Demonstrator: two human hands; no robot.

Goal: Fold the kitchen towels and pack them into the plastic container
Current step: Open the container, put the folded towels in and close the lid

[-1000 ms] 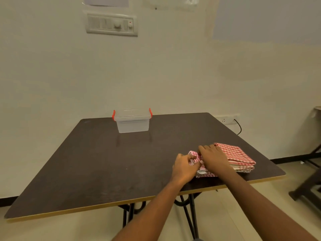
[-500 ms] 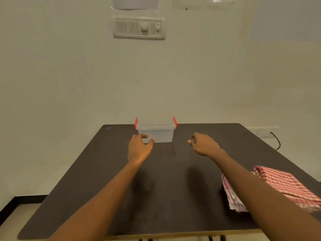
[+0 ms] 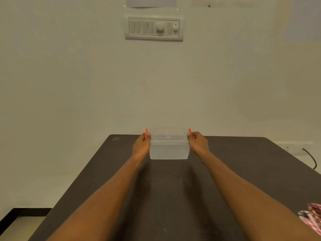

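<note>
- The plastic container stands on the dark table with its lid still on.
- The left hand is at the container's left end, fingers curled around the left clip.
- The right hand mirrors it at the container's right end, pinching the right clip.
- Both red clips stand up from the lid. Whether they are fully unlatched is hard to tell at this distance.
- The checked towels lie well away from the container, nearer the person and to its right, with only a corner in sight.
- The step in hand looks like opening the container.
- It would go best with both clips swung outward together, so the light container does not skid or tip.
- The lid should then be lifted straight up and set down just beside the container, on the side away from the towels.
</note>
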